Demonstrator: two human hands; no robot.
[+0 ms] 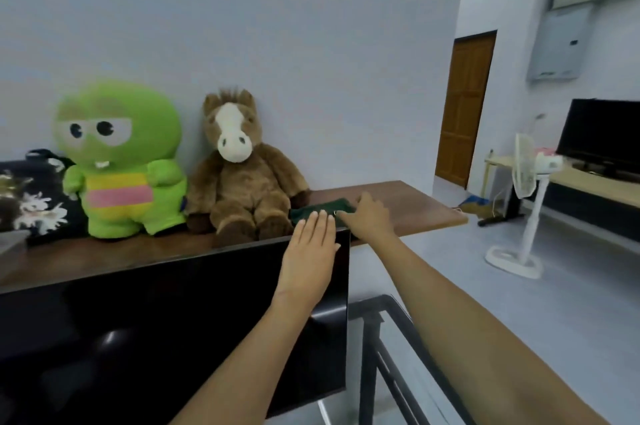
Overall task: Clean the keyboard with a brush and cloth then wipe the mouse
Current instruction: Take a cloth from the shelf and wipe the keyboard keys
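A dark green cloth (320,209) lies folded on the brown wooden shelf (408,206), just right of the plush horse. My left hand (311,251) reaches over the black monitor's top corner, fingers straight and together, fingertips at the cloth's near edge. My right hand (367,215) lies on the cloth's right end, fingers bent down over it and the thumb stretched along its near edge. The keyboard, the brush and the mouse are out of view.
A black monitor (156,327) stands in front of the shelf. A green plush figure (121,161), a brown plush horse (242,168) and a dark floral bag (31,196) sit on the shelf. A white standing fan (526,202), a television and a wooden door are at the right.
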